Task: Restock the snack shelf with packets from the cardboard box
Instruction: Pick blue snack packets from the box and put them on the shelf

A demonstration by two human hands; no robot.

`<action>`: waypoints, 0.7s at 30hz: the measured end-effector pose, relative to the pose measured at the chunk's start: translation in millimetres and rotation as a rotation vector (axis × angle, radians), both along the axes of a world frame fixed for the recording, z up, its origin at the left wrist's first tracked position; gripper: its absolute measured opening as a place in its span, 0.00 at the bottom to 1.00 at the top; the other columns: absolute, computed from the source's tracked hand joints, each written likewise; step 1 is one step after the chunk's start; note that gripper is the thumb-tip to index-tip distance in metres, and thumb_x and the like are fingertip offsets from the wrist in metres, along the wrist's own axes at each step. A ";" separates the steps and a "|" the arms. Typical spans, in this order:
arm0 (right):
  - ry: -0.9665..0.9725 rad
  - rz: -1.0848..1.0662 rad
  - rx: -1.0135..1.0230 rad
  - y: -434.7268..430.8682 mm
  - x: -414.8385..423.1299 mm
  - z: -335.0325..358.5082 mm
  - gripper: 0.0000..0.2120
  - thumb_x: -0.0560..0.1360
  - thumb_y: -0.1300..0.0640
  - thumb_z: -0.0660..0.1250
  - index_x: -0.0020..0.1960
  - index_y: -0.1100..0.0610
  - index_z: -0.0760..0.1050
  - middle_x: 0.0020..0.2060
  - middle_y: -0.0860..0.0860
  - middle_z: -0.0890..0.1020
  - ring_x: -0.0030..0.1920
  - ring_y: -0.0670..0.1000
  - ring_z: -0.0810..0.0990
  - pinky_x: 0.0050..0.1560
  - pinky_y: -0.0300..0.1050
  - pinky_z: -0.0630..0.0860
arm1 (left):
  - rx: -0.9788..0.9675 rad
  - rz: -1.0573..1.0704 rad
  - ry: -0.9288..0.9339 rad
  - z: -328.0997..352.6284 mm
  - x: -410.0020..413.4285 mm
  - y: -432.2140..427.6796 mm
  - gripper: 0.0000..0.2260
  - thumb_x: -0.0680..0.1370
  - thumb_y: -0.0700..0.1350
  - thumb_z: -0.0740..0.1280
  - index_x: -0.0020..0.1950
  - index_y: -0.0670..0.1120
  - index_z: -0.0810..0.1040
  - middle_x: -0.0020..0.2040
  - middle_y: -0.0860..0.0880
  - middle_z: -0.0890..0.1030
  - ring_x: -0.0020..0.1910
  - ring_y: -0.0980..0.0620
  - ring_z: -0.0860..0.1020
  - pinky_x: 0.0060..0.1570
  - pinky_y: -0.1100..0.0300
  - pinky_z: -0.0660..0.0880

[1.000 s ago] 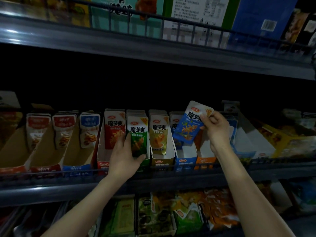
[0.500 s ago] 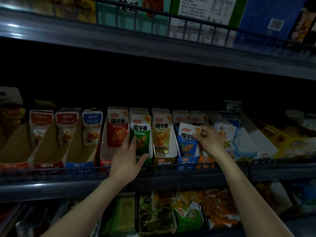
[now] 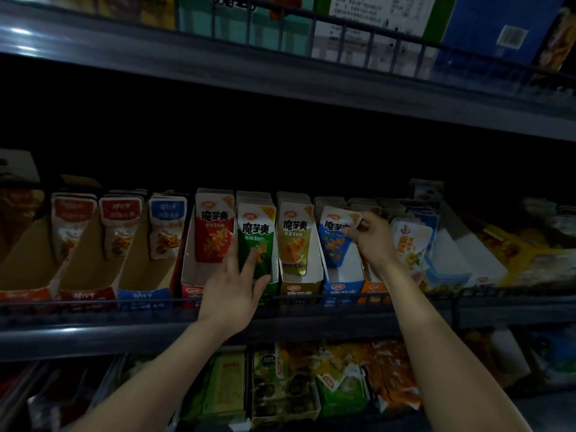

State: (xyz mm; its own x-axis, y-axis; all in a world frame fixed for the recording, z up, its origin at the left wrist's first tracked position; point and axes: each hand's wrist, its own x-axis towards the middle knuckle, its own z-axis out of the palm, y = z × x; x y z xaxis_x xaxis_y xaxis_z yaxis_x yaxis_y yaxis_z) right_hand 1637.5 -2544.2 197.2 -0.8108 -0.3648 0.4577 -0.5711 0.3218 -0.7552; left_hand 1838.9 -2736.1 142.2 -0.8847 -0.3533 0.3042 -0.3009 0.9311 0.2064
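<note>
1. The aisle is dim. The back of the snack shelf (image 3: 93, 338) is lost in black, and a low wire rail (image 3: 93, 302) runs along its grey front edge.
2. Cardboard trays stand side by side on it, each holding a row of upright packets.
3. Our right hand (image 3: 372, 241) pinches the top corner of the blue packet (image 3: 335, 241) with curled fingers. The packet stands, leaning a little, at the front of the blue tray (image 3: 343, 289).
4. Our left hand (image 3: 230, 294) lays straight, spread fingers on the green packet (image 3: 255, 241).
5. The upper shelf (image 3: 218, 79) carries large boxes (image 3: 486, 23). Loose bags (image 3: 336, 385) fill the shelf below.
</note>
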 end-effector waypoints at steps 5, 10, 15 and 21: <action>0.124 -0.050 0.145 -8.5 -18.5 -10.7 0.06 0.73 0.56 0.72 0.44 0.57 0.77 0.38 0.54 0.81 0.41 0.54 0.79 0.42 0.59 0.77 | -0.005 -0.009 -0.019 -1.0 -0.5 -1.3 0.42 0.70 0.66 0.27 0.79 0.49 0.50 0.78 0.39 0.39 0.74 0.42 0.61 0.62 0.52 0.69; 0.167 -0.142 0.222 -4.8 -36.0 -17.2 0.19 0.70 0.49 0.74 0.56 0.57 0.76 0.48 0.56 0.80 0.50 0.58 0.78 0.46 0.55 0.77 | -0.008 -0.016 -0.015 -1.2 -0.3 -2.6 0.46 0.68 0.67 0.22 0.79 0.49 0.52 0.78 0.38 0.41 0.75 0.41 0.60 0.63 0.51 0.70; 0.194 -0.279 0.301 -4.9 -33.5 -14.1 0.26 0.68 0.48 0.76 0.55 0.63 0.72 0.50 0.61 0.78 0.53 0.62 0.75 0.46 0.54 0.73 | 0.005 -0.028 0.007 -1.5 -0.5 -2.6 0.45 0.69 0.67 0.23 0.79 0.49 0.53 0.78 0.38 0.42 0.74 0.41 0.61 0.62 0.51 0.70; 0.271 -0.308 0.362 -8.8 -32.3 -18.6 0.23 0.70 0.47 0.73 0.58 0.60 0.76 0.51 0.61 0.81 0.53 0.63 0.76 0.45 0.50 0.72 | -0.003 -0.018 0.032 -1.5 0.0 -1.0 0.40 0.73 0.65 0.31 0.78 0.49 0.56 0.78 0.38 0.44 0.72 0.40 0.64 0.59 0.51 0.71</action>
State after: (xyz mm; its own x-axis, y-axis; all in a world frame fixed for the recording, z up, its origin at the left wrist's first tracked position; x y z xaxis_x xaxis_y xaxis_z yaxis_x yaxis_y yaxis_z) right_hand 1605.3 -2553.0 178.6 -0.7753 -0.3020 0.5547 -0.5682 0.7170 -0.4038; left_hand 1838.9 -2737.1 140.7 -0.8804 -0.3370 0.3338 -0.2776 0.9367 0.2134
